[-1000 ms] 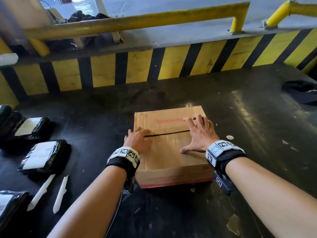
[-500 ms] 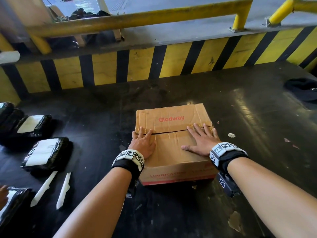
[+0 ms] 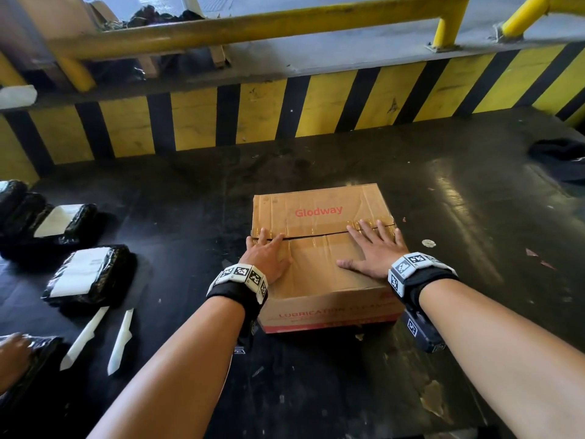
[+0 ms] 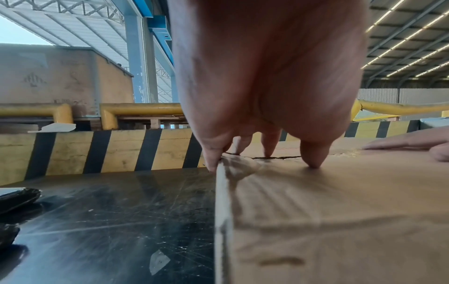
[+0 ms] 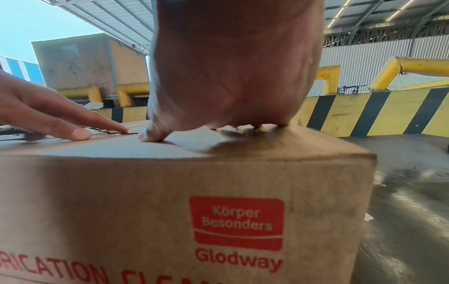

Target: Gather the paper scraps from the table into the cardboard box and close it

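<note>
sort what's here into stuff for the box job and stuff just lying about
For the job: cardboard box; left hand and right hand flat on its flaps; paper scraps on the table.

Lying about: black wrapped parcels; white strips; dark cloth.

Scuffed black table [image 3: 332, 172] with cardboard box [image 3: 319, 207], black wrapped packages [image 3: 90, 274], white strips [image 3: 120, 342], paper scraps [image 3: 428, 243].

Cardboard box [image 3: 319, 280]: far top flap reads "Glodway" in red. Near side: red badge "Körper Besonders", "Glodway" beneath, plus "LUBRICATION" (remainder cut off or blurred).
</note>
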{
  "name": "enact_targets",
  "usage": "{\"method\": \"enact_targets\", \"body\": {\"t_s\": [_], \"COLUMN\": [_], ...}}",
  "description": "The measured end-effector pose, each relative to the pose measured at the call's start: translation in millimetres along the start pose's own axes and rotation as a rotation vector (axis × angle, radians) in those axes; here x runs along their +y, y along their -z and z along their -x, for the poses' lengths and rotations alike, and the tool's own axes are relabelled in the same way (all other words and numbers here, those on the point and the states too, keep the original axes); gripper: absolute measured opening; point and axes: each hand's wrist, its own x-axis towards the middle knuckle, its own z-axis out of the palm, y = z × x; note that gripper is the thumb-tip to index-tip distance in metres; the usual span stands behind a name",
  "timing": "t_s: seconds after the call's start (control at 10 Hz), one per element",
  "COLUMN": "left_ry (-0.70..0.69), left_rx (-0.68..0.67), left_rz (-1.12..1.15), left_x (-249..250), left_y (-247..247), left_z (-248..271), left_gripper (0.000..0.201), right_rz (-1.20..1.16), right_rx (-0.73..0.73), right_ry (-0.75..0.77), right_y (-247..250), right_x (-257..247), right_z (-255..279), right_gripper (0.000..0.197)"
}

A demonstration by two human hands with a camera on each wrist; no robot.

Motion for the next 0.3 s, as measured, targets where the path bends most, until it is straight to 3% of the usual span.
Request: {"method": "enact_targets", "body": {"t_s": [0.1, 0.2, 0.3], "left_ry": [-0.014, -0.086, -0.178], "left_rx": [0.031, 0.179, 0.245], "left_rz": [0.092, 0.381, 0.553], "left_x": [-3, -12, -37], "left_y": [2, 1, -36], "left_z": [17, 54, 123], "left_gripper": [0.072, 0.069, 0.065], "right_rz": [0.01, 0.012, -0.026], "right_rx": [0.005, -0.006, -0.018], "right_ry": [-0.002, 0.027, 0.216], "right_y": [1, 11, 32], "right_x": [-2, -9, -9], "right_z": [2, 12, 32], "right_gripper": [0.101, 0.093, 0.079]}}
